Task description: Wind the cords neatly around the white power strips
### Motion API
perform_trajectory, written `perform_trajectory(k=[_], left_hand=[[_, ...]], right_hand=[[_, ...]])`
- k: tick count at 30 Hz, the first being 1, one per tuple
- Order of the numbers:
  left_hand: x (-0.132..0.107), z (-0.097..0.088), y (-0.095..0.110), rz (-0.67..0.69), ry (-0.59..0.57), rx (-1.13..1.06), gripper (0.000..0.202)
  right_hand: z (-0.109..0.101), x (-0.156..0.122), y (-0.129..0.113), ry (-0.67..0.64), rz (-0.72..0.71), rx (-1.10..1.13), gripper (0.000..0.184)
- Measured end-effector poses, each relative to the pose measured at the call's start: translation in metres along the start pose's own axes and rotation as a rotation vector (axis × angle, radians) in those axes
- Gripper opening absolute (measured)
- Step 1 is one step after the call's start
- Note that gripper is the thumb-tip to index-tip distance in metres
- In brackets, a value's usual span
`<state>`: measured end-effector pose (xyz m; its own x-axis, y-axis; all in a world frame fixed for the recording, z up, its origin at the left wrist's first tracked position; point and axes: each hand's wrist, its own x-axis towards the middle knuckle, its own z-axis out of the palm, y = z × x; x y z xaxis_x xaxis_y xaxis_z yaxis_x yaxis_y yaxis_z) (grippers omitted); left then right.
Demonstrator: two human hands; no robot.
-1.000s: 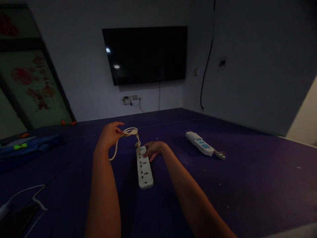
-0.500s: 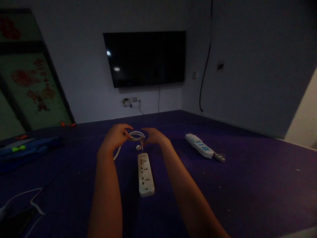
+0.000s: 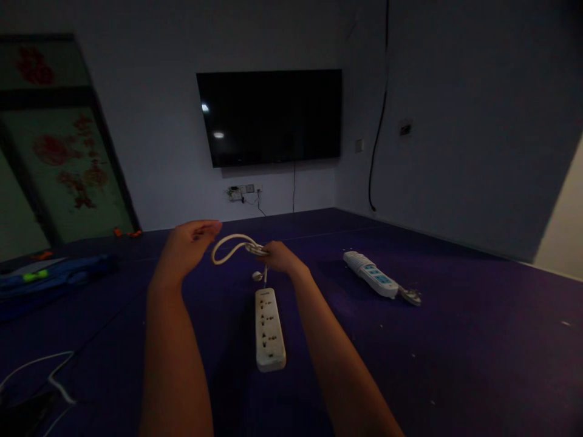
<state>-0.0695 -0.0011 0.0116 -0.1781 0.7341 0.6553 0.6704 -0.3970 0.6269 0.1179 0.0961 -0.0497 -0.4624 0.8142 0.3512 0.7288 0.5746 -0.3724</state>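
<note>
A white power strip (image 3: 269, 328) with several sockets lies lengthwise in front of me on the purple surface. Its pale power cord (image 3: 234, 237) rises from the far end and is partly gathered in loops. My right hand (image 3: 280, 256) is closed around the gathered cord, just beyond the strip. To the left, my left hand (image 3: 189, 243) is raised beside the widest loop, apart from it, fingers stretched out and holding nothing that I can see. The cord's plug (image 3: 257, 276) sits below the loops, near the strip's far end.
A second power strip (image 3: 371, 275), its cord wound around it, lies to the right. Blue cloth (image 3: 59, 271) and a white cable (image 3: 59, 382) are at left. A television (image 3: 273, 118) hangs on the far wall; a black cable (image 3: 378, 139) dangles at right.
My left hand has come away from the cord and moved left. My right hand has closed on the coils, and one wider loop now sticks out to the left.
</note>
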Motion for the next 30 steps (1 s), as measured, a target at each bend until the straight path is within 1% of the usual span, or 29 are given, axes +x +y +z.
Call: perform_trajectory(k=[1,2,4,6,7,8,9,10,11,12,14,17,21,23,26,28,30], left_hand=[[-0.001,-0.004,-0.001,-0.008,0.017,-0.008,0.04],[-0.001,-0.007,-0.001,-0.017,0.006,-0.018,0.045],[-0.002,-0.006,-0.002,-0.037,-0.078,-0.043,0.055],[-0.001,0.002,-0.002,-0.047,-0.181,-0.096,0.065],[0.0,0.008,-0.001,-0.043,-0.218,-0.137,0.066],[0.001,0.015,-0.001,-0.033,-0.234,-0.183,0.062],[0.003,0.023,0.001,-0.02,-0.235,-0.235,0.054],[0.004,0.031,0.002,0.006,-0.216,-0.28,0.044],[0.006,0.039,0.004,0.039,-0.171,-0.309,0.037],[0.007,0.046,0.005,0.064,-0.12,-0.324,0.033],[0.009,0.056,0.009,0.104,-0.02,-0.294,0.028],[0.009,0.063,0.014,0.147,0.089,-0.217,0.026],[0.009,0.067,0.013,0.207,0.125,-0.168,0.033],[0.009,0.07,0.01,0.198,0.137,-0.148,0.035],[0.013,0.075,0.0,0.159,0.201,-0.12,0.039],[0.015,0.077,-0.007,0.136,0.229,-0.179,0.041],[0.018,0.078,-0.012,0.113,0.217,-0.261,0.041]], right_hand=[[-0.002,-0.001,0.004,0.012,0.013,0.007,0.019],[-0.003,-0.001,0.008,0.021,0.026,0.015,0.021],[-0.005,-0.002,0.014,0.032,0.049,0.028,0.024],[-0.005,-0.002,0.018,0.034,0.065,0.042,0.027],[-0.005,-0.002,0.019,0.033,0.07,0.047,0.028],[-0.005,-0.002,0.02,0.03,0.073,0.051,0.029],[-0.005,-0.002,0.021,0.026,0.074,0.054,0.029],[-0.005,-0.002,0.021,0.02,0.072,0.056,0.03],[-0.006,-0.002,0.02,0.014,0.068,0.057,0.03],[-0.006,-0.002,0.019,0.006,0.061,0.058,0.03],[-0.007,-0.003,0.016,-0.012,0.044,0.059,0.029],[-0.008,-0.004,0.008,-0.047,0.013,0.057,0.026],[-0.007,-0.004,-0.007,-0.088,-0.031,0.042,0.019],[-0.006,-0.005,-0.013,-0.095,-0.055,0.032,0.019],[-0.005,-0.005,-0.018,-0.089,-0.087,0.02,0.018],[-0.005,-0.004,-0.018,-0.075,-0.098,0.018,0.017],[-0.004,-0.003,-0.016,-0.061,-0.101,0.023,0.017]])
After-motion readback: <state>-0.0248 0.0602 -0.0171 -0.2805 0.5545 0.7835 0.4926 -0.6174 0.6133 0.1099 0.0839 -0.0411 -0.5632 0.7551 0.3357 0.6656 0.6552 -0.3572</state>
